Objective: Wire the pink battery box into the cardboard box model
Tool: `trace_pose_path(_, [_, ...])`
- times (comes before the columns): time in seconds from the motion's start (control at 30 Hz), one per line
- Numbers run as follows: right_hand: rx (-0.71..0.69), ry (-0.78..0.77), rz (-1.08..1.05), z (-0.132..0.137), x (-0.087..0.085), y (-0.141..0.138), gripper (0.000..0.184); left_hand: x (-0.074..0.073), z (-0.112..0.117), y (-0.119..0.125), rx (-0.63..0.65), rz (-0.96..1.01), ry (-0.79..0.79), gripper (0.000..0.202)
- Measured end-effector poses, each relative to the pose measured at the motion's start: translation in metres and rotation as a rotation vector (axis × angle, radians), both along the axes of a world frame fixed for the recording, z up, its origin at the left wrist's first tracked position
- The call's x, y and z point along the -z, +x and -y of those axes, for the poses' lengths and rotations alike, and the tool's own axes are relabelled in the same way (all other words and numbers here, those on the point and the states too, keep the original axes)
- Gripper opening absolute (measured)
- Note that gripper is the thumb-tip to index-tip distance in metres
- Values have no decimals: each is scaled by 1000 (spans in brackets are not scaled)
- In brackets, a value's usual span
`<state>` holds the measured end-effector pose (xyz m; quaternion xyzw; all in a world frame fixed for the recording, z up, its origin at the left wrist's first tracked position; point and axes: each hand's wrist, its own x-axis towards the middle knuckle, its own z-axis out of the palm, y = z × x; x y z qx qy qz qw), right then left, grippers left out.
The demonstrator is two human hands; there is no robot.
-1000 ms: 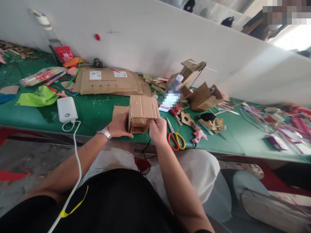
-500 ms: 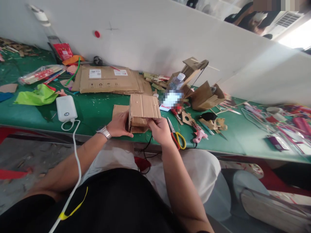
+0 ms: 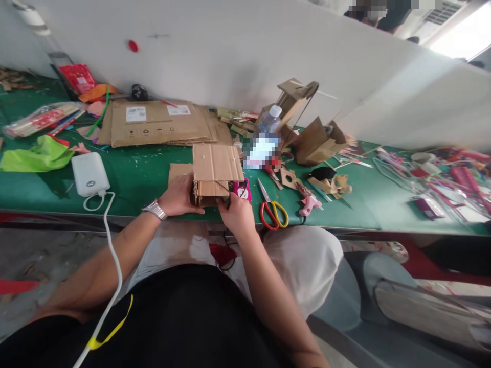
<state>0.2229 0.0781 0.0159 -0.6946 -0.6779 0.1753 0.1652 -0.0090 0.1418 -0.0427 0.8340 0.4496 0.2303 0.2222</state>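
A small corrugated cardboard box [image 3: 215, 168] stands near the front edge of the green table [image 3: 146, 174]. My left hand [image 3: 178, 197], with a metal wristwatch, grips its left side, fingers curled round the corner. My right hand [image 3: 236, 212] is closed at the box's lower front right corner, fingertips pressed against it; whether they pinch anything is hidden. A small pink and white object [image 3: 242, 190] shows just right of the box beside my right hand. A thin black cable runs down from under the box past the table edge.
Red and yellow scissors [image 3: 271, 212] and a pink glue gun [image 3: 309, 203] lie right of my hands. A white power bank [image 3: 90, 174] with a cable sits left. Flattened cartons [image 3: 157, 122], a water bottle [image 3: 268, 122], cardboard models and scraps crowd the back. Another person is far behind the partition.
My right hand slid from the box's right side down to its lower front corner. A pink and white object now shows right of the box. The camera view shifted slightly.
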Motion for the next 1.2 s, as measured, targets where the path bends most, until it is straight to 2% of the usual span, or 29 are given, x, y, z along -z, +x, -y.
trace_pose_path(0.2, [35,-79,106,-10,2,-11,30,-3,0,1,5,-9,-9,105])
trace_pose_path(0.5, [-11,-42,120,-11,7,-7,32,-1,0,1,15,-23,6,106])
trace_pose_path(0.83, [7,-41,101,-6,6,-5,32,-2,1,0,4,-46,30,107])
trace_pose_path(1.2, [1,-52,117,-7,18,-6,32,-8,7,3,9,-103,55,91])
